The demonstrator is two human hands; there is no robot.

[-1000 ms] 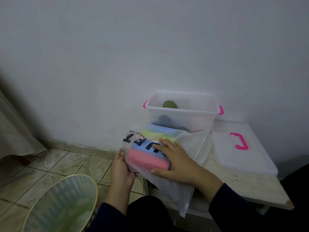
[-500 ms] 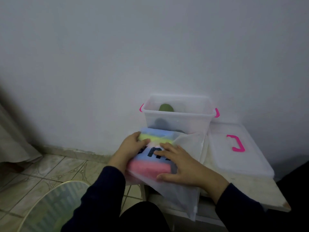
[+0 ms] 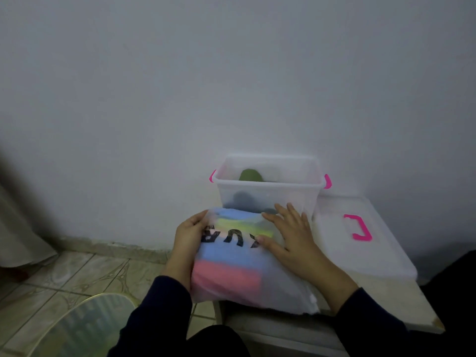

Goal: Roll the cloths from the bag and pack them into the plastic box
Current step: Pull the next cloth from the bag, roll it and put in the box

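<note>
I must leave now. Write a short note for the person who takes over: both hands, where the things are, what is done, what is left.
Left hand: grips the left edge of the bag.
Right hand: lies flat and open on top of the bag.
The bag of folded cloths lies on the table, in front of the plastic box. The lid lies to the right of the box.
Done: a green roll and something dark are in the box.
Left: take the cloths out, roll them, pack them.

The bag (image 3: 247,256) bears partly hidden black letters, "VR" legible.
</note>
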